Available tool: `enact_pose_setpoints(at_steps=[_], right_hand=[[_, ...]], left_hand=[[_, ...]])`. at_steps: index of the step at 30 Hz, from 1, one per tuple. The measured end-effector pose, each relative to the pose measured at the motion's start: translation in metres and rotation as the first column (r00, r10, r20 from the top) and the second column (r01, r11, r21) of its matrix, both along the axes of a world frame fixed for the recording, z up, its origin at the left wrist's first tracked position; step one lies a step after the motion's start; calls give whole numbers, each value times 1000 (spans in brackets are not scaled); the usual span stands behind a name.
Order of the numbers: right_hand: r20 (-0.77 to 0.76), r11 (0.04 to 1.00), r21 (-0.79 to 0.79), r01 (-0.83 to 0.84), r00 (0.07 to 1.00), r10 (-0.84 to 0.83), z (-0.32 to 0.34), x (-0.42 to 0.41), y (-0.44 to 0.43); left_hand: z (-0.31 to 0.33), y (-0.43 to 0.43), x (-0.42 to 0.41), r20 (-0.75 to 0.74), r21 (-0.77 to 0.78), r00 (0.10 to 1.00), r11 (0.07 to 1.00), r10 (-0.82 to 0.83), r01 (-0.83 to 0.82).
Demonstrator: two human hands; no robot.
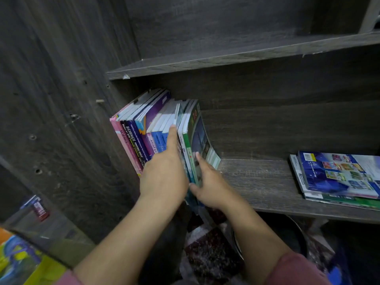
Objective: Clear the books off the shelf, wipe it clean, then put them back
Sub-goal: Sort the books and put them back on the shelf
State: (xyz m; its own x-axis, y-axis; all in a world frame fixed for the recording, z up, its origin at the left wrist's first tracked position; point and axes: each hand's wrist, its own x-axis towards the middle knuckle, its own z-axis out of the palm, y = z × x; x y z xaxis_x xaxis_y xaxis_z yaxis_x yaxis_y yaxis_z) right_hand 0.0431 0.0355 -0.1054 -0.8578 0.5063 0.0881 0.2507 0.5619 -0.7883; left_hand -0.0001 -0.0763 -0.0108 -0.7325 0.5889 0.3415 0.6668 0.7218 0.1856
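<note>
Sleeves: pink cuffs (294, 268) at the bottom edge of my view, both forearms bare and reaching forward
Lower left: a bright yellow and blue cover (18, 262) lies nearest the camera; blurred, so I cannot read it
Left hand: the left hand (162, 173) is spread flat, fingers straight, resting on the spines of the blue books in the row; its forefinger reaches up to their top edge
Right hand: the right hand (209, 182) grips the green book (200, 136) at the row's right end; thumb hooked across the lower spines, fingers laid on the cover
Books: the row of books (141, 128) stands upright at the shelf's left end, leaning against the side panel (61, 99); pink spine outermost, green book last and bowed outward
Shelf: the dark wood-grain shelf (257, 182) shows bare board just right of the row
Far right: a stack of books (337, 175) lies flat on the same shelf, well apart from the row; blue cover on top
Above: the upper shelf board (226, 60) spans the unit
</note>
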Motion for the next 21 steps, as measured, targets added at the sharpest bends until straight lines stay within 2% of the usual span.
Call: enact_pose_setpoints(at_steps=[5,10,14,17,21], right_hand=[[-152,997,40,62,987,-55,23,-6,-5],[-274,959,226,169,956,-103,46,-16,-20],[-296,921,318,227,946,-131,57,-22,-22],[-332,916,315,249,933,-139,65,-27,-22],[-311,908,356,219,944,-106,62,-39,-33]], left_hand=[[51,-20,-5,-84,-127,996,992,-25,14],[87,-46,3,-186,-273,980,962,-69,16],[102,-62,5,-199,-285,976,958,-92,32],[104,-73,3,-191,-286,976,957,-104,46],[110,-95,-5,-180,-278,981,960,-70,17]])
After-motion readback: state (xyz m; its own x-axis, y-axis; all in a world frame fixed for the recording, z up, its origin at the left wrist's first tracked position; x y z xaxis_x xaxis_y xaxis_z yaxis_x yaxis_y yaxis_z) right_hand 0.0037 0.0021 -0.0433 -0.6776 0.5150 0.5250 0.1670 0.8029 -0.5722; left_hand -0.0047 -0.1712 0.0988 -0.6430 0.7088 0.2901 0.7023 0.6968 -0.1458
